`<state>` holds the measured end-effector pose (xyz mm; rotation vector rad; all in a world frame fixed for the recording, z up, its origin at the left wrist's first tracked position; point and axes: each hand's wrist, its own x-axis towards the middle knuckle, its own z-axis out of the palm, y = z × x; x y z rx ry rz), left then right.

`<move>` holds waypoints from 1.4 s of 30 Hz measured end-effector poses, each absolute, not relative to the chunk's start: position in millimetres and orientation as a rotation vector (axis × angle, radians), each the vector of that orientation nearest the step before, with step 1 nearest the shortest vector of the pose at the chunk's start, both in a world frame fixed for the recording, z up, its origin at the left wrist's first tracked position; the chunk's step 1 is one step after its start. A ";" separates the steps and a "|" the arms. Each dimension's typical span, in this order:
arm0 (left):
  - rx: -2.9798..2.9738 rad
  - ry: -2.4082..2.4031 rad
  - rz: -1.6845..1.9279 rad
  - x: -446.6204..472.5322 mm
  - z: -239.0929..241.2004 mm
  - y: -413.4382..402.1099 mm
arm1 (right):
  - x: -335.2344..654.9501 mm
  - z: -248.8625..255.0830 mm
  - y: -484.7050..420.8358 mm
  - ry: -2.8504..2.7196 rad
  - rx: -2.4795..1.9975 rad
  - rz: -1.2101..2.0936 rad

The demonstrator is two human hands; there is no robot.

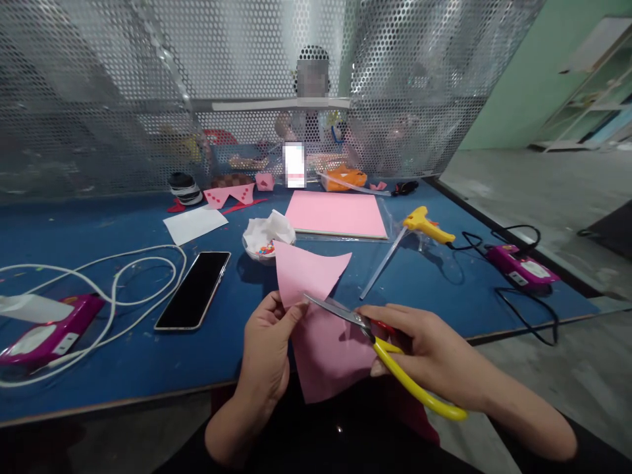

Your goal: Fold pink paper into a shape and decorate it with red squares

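Observation:
Between my hands is a sheet of pink paper [330, 355], cut partway across so that its upper flap [309, 270] stands up. My left hand [266, 349] pinches the sheet's left edge between thumb and fingers. In my right hand [424, 349] is a pair of scissors [409, 385] with yellow and red handles. Their blades lie across the paper at the cut, tips close to my left thumb. Part of the red handle is hidden by my right fingers. Just beyond the flap sits a small white bowl [254, 247] lined with paper, holding small colourful pieces.
A stack of pink paper [336, 214] lies behind, with a yellow glue gun [427, 226] at right, wired to a purple power strip [523, 266]. A phone [195, 289], white cable [116, 289] and another purple strip [81, 322] are at left. A perforated metal screen [237, 52] stands behind.

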<state>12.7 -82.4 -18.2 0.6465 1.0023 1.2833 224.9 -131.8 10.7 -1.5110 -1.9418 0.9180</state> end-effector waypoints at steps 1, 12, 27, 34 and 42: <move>0.645 1.001 1.280 12.6 -18.3 -82.6 | 224.2 10.8 -131.4 -1.938 -1.508 0.927; 0.624 0.989 1.259 11.9 -19.9 -84.7 | 219.3 12.6 -133.9 -1.938 -1.504 0.988; 0.589 0.963 1.217 9.2 -26.6 -82.8 | 218.7 11.1 -131.2 -1.936 -1.462 1.091; 0.583 1.004 1.201 8.6 -26.4 -81.4 | 221.6 7.7 -130.5 -1.928 -1.460 1.108; 0.593 1.018 1.266 7.6 -24.5 -78.1 | 223.9 6.2 -128.5 -1.943 -1.457 1.059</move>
